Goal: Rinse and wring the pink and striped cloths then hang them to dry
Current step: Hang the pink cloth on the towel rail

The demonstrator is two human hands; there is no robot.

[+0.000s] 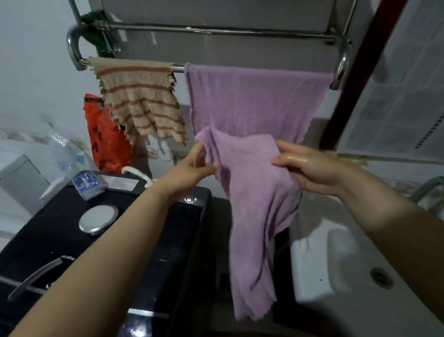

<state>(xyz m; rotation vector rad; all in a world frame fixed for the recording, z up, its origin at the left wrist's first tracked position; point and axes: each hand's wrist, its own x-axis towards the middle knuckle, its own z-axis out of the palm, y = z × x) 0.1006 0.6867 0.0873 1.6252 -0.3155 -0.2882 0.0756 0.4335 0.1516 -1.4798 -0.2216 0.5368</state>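
A pink cloth [253, 213] hangs in the air between my hands, below the metal towel rail [178, 68]. My left hand [191, 168] pinches its upper left edge, and my right hand [311, 166] grips its upper right edge; that hand looks wet. The beige striped cloth [141, 100] is draped over the rail's left part. A second, larger pink cloth [253, 102] hangs over the rail's right part, behind the one I hold.
A dark washing machine [169, 252] stands at the lower left with a small plastic box [88, 184] and a round metal lid [98, 219] on top. A white sink [342, 265] with a drain sits at the lower right. An orange bag [104, 140] hangs behind the striped cloth.
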